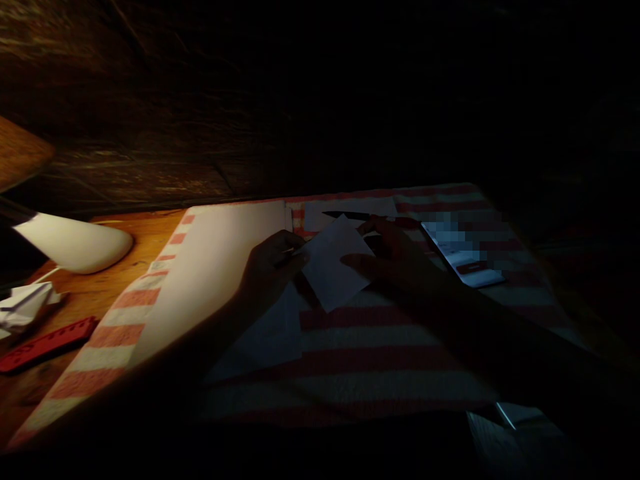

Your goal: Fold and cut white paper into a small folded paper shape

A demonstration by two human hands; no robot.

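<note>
A small square piece of white paper, turned so one corner points away from me, is held up between my hands over a striped cloth. My left hand pinches its left corner between thumb and fingers. On the other side my right hand has its thumb lying over the paper's face, with fingers behind the right edge. Beyond the paper lies a dark pointed blade, likely a knife, partly over another flat sheet. Large white sheets lie under and beside my left hand. The scene is dim.
A lit phone rests right of my right hand on the red-and-white striped cloth. At left, on the wooden table, stand a white lamp base, crumpled paper and a red object. A dark wall rises behind.
</note>
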